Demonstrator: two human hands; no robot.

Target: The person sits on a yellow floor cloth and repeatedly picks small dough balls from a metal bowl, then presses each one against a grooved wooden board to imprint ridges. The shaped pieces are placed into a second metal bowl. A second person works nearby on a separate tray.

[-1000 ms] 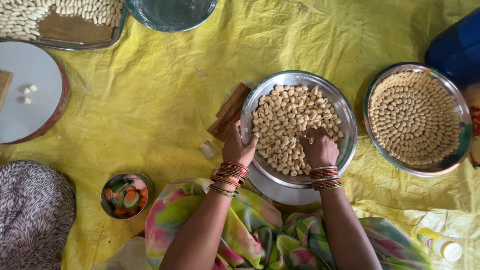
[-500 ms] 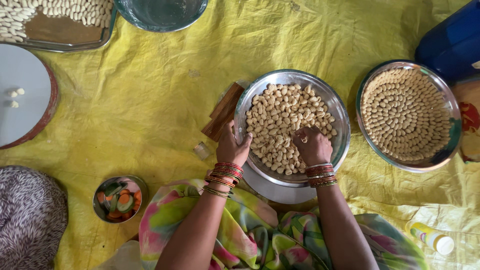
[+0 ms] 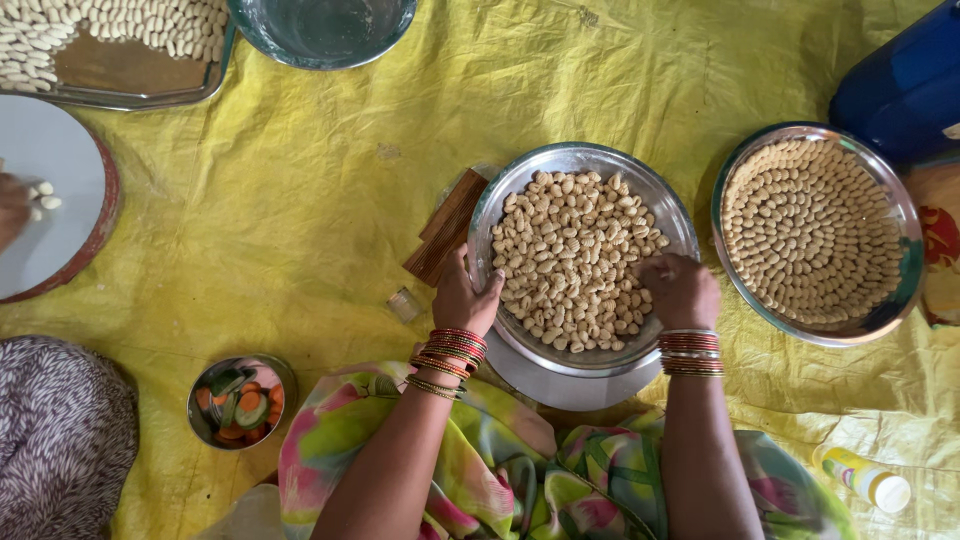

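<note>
A round steel plate point(image 3: 590, 158) in front of me is heaped with small ridged, shell-shaped dough pieces point(image 3: 570, 255). My left hand point(image 3: 463, 297) grips the plate's left rim, thumb over the edge. My right hand point(image 3: 683, 290) rests curled on the plate's right side, fingers down among the pieces; whether it pinches one is hidden. Both wrists carry red and gold bangles. A second steel plate point(image 3: 590, 392) lies under the first, showing at the near side.
Another steel plate point(image 3: 895, 210) to the right holds the same pieces in neat rings. A ridged wooden board point(image 3: 445, 228) lies left of my plate. A small bowl of sliced vegetables point(image 3: 240, 402), a tray of pale pieces point(image 3: 120, 88), a blue container point(image 3: 905, 85) and another person's hand point(image 3: 12, 205) surround the yellow sheet.
My right hand slid from the middle of the heap to the plate's right side. My left hand stays on the left rim. The view shifted slightly.
</note>
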